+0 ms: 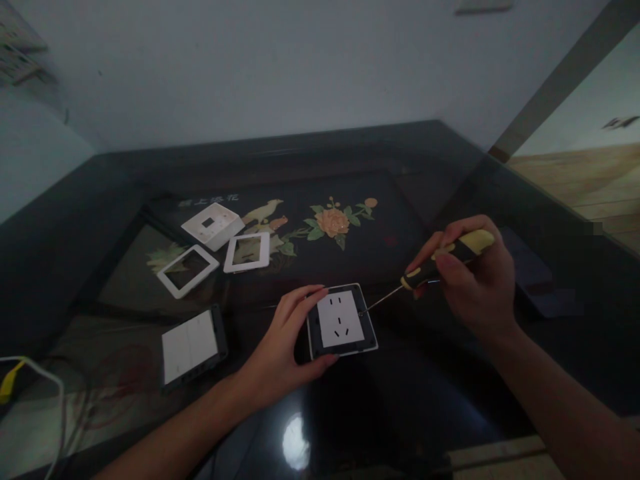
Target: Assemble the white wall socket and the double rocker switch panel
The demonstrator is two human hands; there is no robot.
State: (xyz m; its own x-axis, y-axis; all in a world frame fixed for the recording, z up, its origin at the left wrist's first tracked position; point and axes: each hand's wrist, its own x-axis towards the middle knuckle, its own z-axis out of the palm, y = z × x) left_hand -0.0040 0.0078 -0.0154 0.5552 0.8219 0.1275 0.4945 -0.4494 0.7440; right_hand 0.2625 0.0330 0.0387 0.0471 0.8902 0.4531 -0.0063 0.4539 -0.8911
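Observation:
A wall socket [341, 321] with a white face and dark frame lies flat on the glossy black table [410, 400]. My left hand [287, 347] clasps the socket's left side, fingers at its top edge and thumb at its bottom. A yellow and black screwdriver [443, 257] is gripped in my right hand [475, 280]. Its thin metal shaft slants down to the left, and the tip touches the socket's right edge.
A switch [193, 345] with a white face lies left of my left hand. Further back are two white frames [187, 269] [247, 252] and a white cover plate [213, 225]. Cables [30, 380] lie at the far left. A wall stands behind the table; wooden floor shows at right.

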